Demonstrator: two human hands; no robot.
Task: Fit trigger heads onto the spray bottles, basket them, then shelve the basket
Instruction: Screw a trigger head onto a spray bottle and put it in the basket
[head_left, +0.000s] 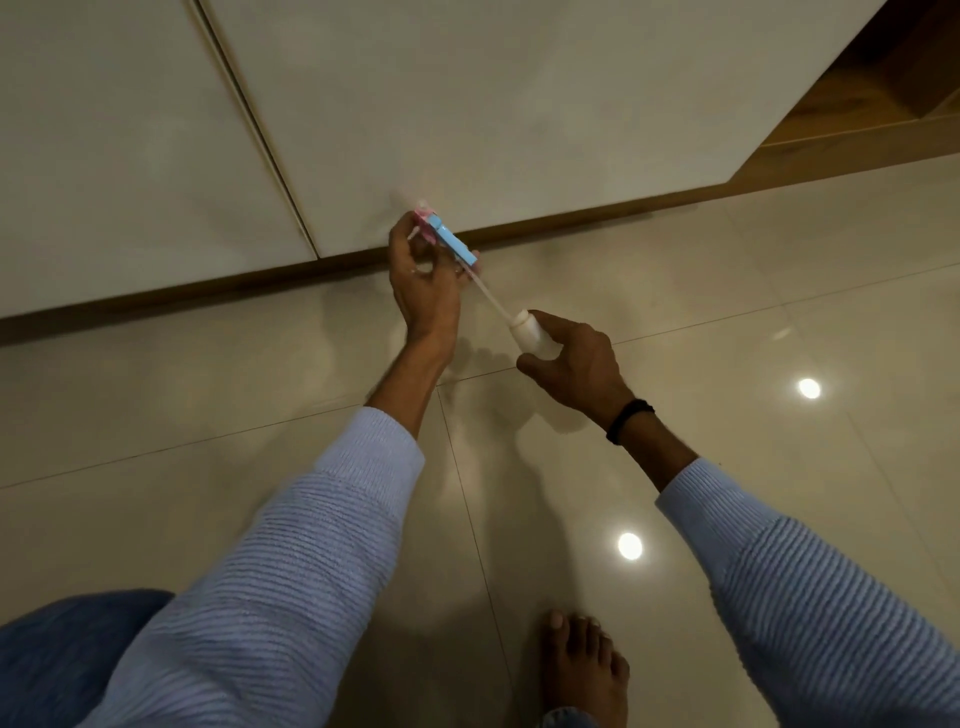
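My left hand (423, 280) is closed around a blue and pink trigger head (451, 240), held in the air above the floor. A thin pale dip tube (491, 297) runs from the head down to the right, and its end meets the open neck of a small white spray bottle (531, 331). My right hand (576, 364) grips that bottle around its body, so only the neck and shoulder show. The head is still apart from the bottle's neck.
Glossy beige floor tiles (260, 395) lie below, with two bright light reflections at the right. White cabinet doors (415, 93) with a brown plinth (208, 286) stand ahead. A wooden shelf opening (883, 104) shows at the top right. My bare foot (584, 670) is at the bottom.
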